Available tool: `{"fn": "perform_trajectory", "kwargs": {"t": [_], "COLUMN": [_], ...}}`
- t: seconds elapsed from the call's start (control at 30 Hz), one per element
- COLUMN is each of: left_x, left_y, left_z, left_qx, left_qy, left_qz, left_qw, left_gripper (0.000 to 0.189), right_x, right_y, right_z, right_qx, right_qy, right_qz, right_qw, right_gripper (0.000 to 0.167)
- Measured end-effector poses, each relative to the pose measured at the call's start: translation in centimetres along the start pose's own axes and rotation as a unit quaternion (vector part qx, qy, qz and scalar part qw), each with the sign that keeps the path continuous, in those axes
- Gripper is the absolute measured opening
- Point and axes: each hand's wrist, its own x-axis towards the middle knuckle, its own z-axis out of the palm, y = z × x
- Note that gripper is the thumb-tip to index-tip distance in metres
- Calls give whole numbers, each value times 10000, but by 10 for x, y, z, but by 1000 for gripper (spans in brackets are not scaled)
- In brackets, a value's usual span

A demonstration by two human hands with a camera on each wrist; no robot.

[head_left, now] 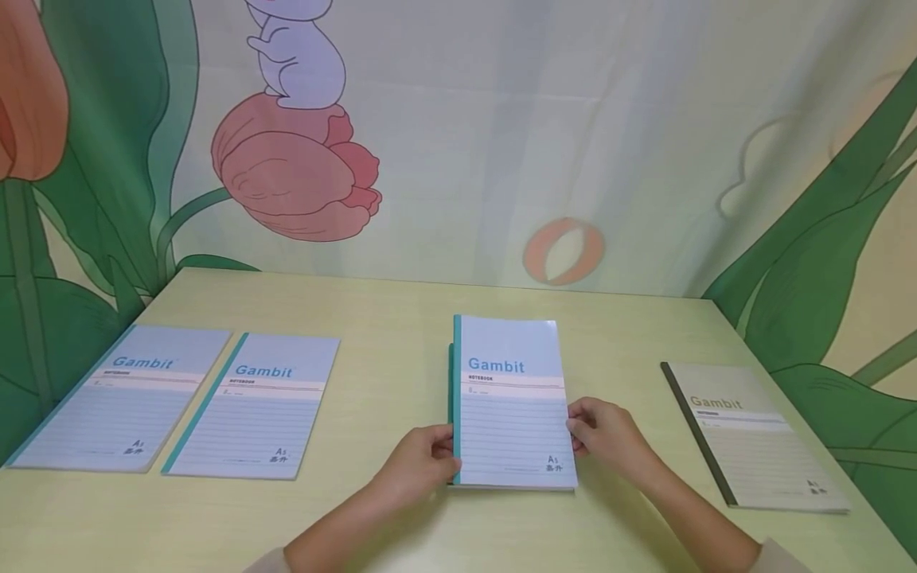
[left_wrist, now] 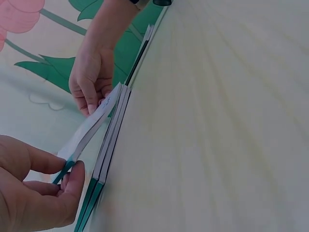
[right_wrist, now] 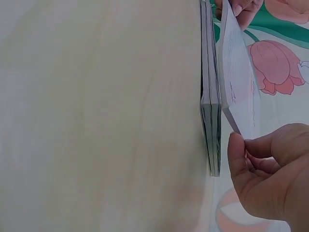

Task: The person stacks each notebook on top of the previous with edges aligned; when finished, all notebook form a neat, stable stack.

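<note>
A blue-and-white Gambit notebook (head_left: pixel 512 414) with a teal spine is held by both hands just above a small stack of notebooks (left_wrist: pixel 108 140). My left hand (head_left: pixel 419 463) pinches its spine edge between thumb and fingers. The right hand (head_left: pixel 609 434) pinches the opposite edge; the right wrist view shows that thumb and fingertips (right_wrist: pixel 236 145) on the lifted notebook. Two notebooks can be made out in the stack, apart from the held one by a narrow gap. In the head view the held notebook covers nearly all of the stack.
Two more teal-spined notebooks, one at the far left (head_left: pixel 107 406) and one beside it (head_left: pixel 251 414), lie flat on the table (head_left: pixel 380 318). A beige notebook with a dark spine (head_left: pixel 759 446) lies near the right edge. Behind stands a printed curtain (head_left: pixel 458 159).
</note>
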Motion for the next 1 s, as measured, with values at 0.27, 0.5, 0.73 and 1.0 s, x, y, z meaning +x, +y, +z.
{"fn": "perform_trajectory", "kwargs": {"t": [0.27, 0.5, 0.73, 1.0], "left_x": [3, 5, 6, 5], "left_y": [2, -1, -1, 1], "left_z": [0, 1, 3, 2], "left_qx": [219, 302, 434, 680], "left_qy": [110, 168, 263, 296], "left_qz": [33, -152, -271, -365], "left_qw": [9997, 9993, 9983, 9966], "left_gripper": [31, 34, 41, 47], "right_x": [4, 3, 3, 3], "right_y": [1, 2, 3, 3], "right_z": [3, 3, 3, 3], "right_qx": [66, 16, 48, 28], "right_qy": [-39, -164, -301, -359], "right_qz": [99, 178, 132, 222], "right_qw": [9999, 9997, 9994, 9991], "right_gripper": [9, 10, 12, 12]}}
